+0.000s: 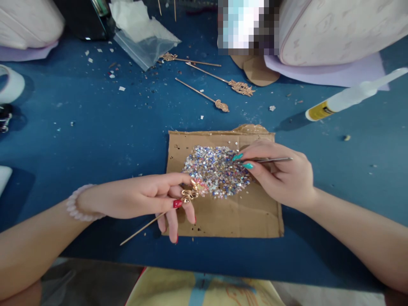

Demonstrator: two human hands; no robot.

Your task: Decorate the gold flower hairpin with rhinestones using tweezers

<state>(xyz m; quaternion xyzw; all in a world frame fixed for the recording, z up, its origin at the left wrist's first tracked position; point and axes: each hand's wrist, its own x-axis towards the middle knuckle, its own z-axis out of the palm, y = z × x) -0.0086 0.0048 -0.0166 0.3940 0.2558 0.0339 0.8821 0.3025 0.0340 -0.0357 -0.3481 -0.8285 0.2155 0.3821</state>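
Between the fingers of my left hand [153,195] is a gold hairpin [190,193] with an ornate head, part of it pink, its thin stick pointing down and left. The head hangs over the left edge of a pile of small glittering rhinestones [216,170]. My right hand [280,170] pinches slim metal tweezers [270,160] whose tip reaches down to the right part of the pile. Whether the tip grips a stone is too small to tell. Under the pile lies a brown cardboard sheet [242,216].
Several other gold hairpins [242,87] lie beyond the cardboard, near a clear plastic bag [140,46]. A glue bottle [328,106] is at the right, a white tape roll [12,84] at the left. Pale bags [338,29] stand at the back. Loose chips dot the blue table [95,140].
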